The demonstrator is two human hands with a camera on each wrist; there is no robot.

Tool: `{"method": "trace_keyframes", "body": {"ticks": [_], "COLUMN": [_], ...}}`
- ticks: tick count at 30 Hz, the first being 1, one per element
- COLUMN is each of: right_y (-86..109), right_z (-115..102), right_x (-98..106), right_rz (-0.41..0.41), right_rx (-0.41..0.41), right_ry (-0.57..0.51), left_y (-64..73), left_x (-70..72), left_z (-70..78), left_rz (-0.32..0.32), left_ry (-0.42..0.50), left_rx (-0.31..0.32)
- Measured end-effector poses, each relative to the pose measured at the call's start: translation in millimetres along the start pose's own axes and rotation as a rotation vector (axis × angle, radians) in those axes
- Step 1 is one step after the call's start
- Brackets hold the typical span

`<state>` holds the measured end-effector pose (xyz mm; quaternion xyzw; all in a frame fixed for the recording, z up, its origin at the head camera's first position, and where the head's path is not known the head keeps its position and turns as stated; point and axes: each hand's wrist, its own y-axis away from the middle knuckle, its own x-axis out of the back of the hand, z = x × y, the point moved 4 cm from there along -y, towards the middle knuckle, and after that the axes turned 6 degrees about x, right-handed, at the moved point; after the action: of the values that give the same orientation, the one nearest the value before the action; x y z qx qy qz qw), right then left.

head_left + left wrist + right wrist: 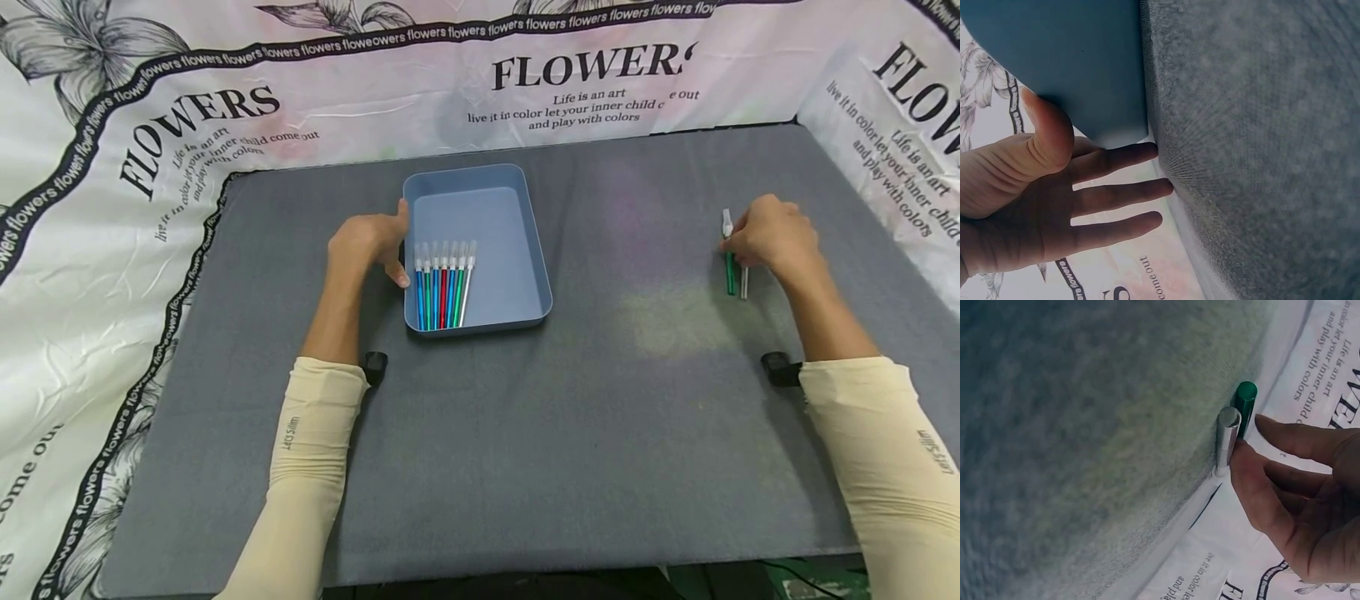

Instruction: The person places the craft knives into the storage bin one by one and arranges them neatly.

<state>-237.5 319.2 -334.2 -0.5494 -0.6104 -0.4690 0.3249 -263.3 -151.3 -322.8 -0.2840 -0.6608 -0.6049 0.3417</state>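
Observation:
A blue-grey tray lies on the table, with a row of several capped pens in blue, green, red and silver inside its near left part. My left hand rests against the tray's left wall. In the left wrist view the thumb touches the tray's outer side and the other fingers extend fairly straight. Far to the right, my right hand pinches a green pen between thumb and index finger. A silver pen lies beside the green one, close to the index finger; the hand partly hides both.
A grey cloth covers the table. White sheeting printed with flowers and lettering borders the back and sides. Black wrist devices protrude from both sleeves. Cables show below the table's front edge.

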Motion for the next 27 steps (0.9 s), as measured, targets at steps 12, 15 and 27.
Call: {"method": "trace_keyframes", "body": {"ticks": [12, 15, 27], "right_y": [1.8, 2.8, 7.6], "right_z": [-4.5, -3.9, -9.8], "right_x": [-4.9, -4.9, -0.1], "right_rz": [0.037, 0.04, 0.069], "right_rx": [0.026, 0.04, 0.034], "right_ry": [0.057, 0.054, 0.042], "left_y": [1.6, 2.2, 0.9], "left_x": [-0.3, 0.1, 1.2], "left_z": [0.9, 1.3, 1.0], "left_rz": [-0.008, -0.003, -0.01], "left_ry": [-0.003, -0.004, -0.018], "left_rx": [0.007, -0.001, -0.008]}}
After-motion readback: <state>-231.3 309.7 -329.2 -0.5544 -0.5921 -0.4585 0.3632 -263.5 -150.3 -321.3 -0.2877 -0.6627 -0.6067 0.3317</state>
